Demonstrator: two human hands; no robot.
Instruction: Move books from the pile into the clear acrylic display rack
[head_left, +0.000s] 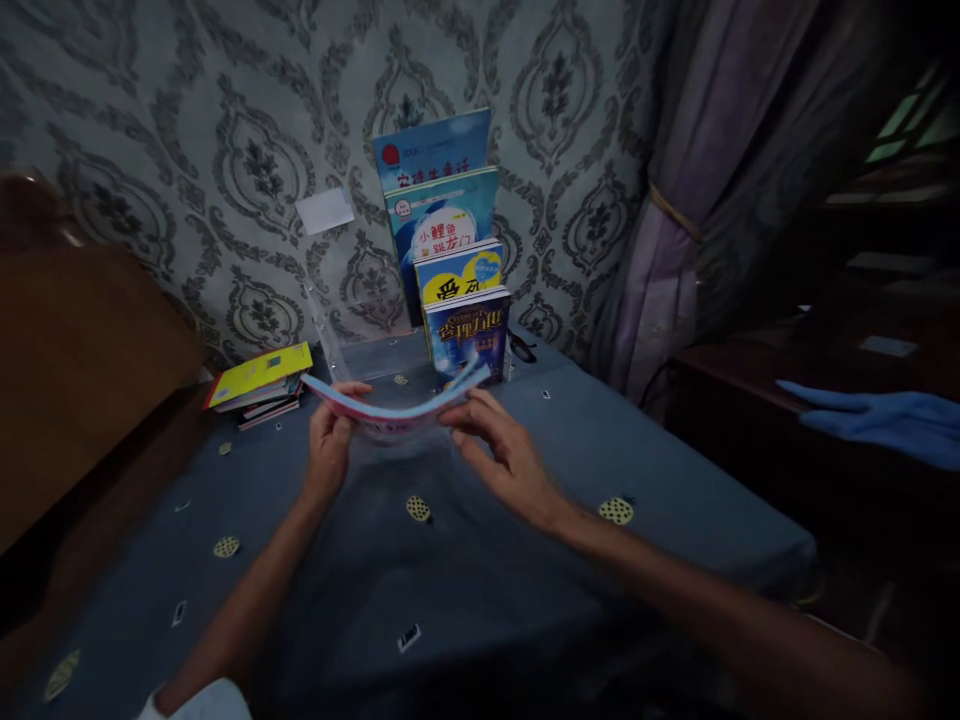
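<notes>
A thin, floppy booklet with pink and light-blue edges sags in a curve above the table, seen nearly edge-on. My left hand is closed on its left end, thumb toward me. At the other end, my right hand pinches it near the lifted, slightly parted pages. Just behind it, several upright books stand one before another; the front one is a dark-blue book, then a yellow book and a teal book. Left of them stands a clear plastic holder.
A stack of books topped by a yellow cover lies on the left of the blue tablecloth. Dark-framed glasses sit beside the upright books. A brown box is at left, a blue glove at right, and a tied curtain behind.
</notes>
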